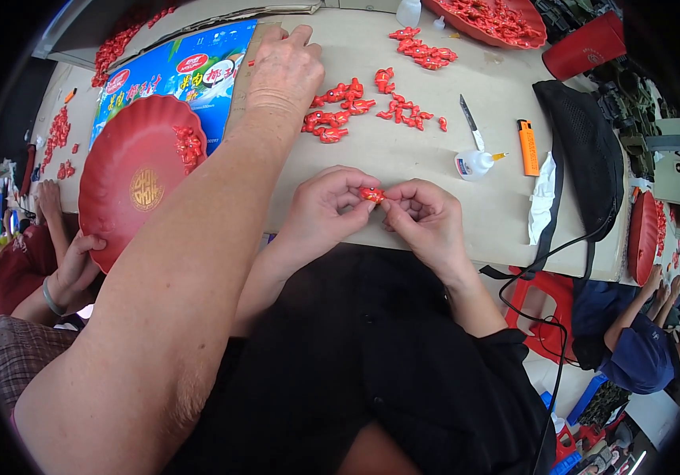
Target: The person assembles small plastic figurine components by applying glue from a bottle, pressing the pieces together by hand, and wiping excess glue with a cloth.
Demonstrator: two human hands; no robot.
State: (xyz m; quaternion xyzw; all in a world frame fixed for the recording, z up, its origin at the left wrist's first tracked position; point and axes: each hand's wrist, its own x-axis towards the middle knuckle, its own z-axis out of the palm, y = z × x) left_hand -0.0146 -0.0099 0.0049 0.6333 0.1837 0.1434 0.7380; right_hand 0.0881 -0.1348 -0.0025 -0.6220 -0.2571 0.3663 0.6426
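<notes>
We pinch a small red piece [371, 194] between the fingertips of our left hand [325, 207] and right hand [425, 215], just above the near edge of the table [403, 154]. A co-worker's arm [197, 237] reaches across from the left toward the loose red pieces [338, 111] at mid-table, with a glue bottle [474, 163] and an orange lighter [527, 147] toward the right edge.

Both forearms are bare to the elbow; the left hand [325, 212] and right hand [427, 220] wear no gloves, above dark clothing.
</notes>
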